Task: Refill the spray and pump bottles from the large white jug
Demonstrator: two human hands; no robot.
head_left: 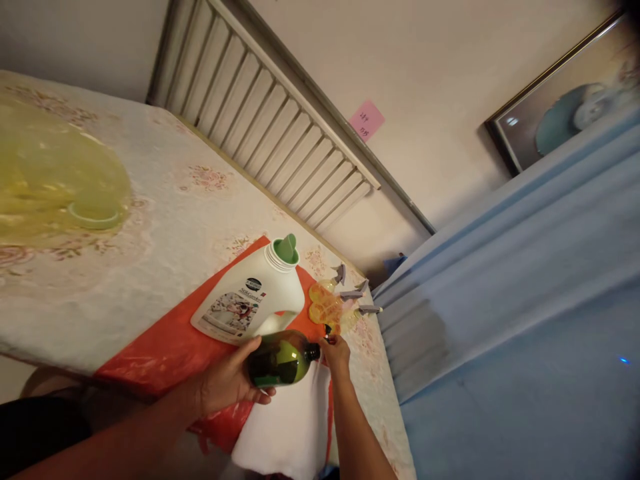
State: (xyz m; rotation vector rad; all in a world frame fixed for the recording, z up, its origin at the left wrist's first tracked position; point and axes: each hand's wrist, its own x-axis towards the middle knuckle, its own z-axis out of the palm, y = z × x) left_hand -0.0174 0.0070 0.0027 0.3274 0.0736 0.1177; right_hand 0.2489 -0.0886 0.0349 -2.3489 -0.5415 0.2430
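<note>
- Flowered desk (167, 233); white jug (253, 300) at green bottle's (281, 360) eleven o'clock.
- Left hand (231, 381): grip clamped around bottle.
- Right hand (337, 352): grip pinching black cap (328, 329), bottle's three o'clock.

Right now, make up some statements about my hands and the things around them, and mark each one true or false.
1. The left hand holds the green bottle. True.
2. The right hand is beside the bottle's mouth. True.
3. The red sheet lies under the white jug. True.
4. A screw cap covers the jug's mouth. False: a green spout shows in it.
5. The pink note is stuck to the blue cloth. False: it is on the wall by the radiator.
</note>
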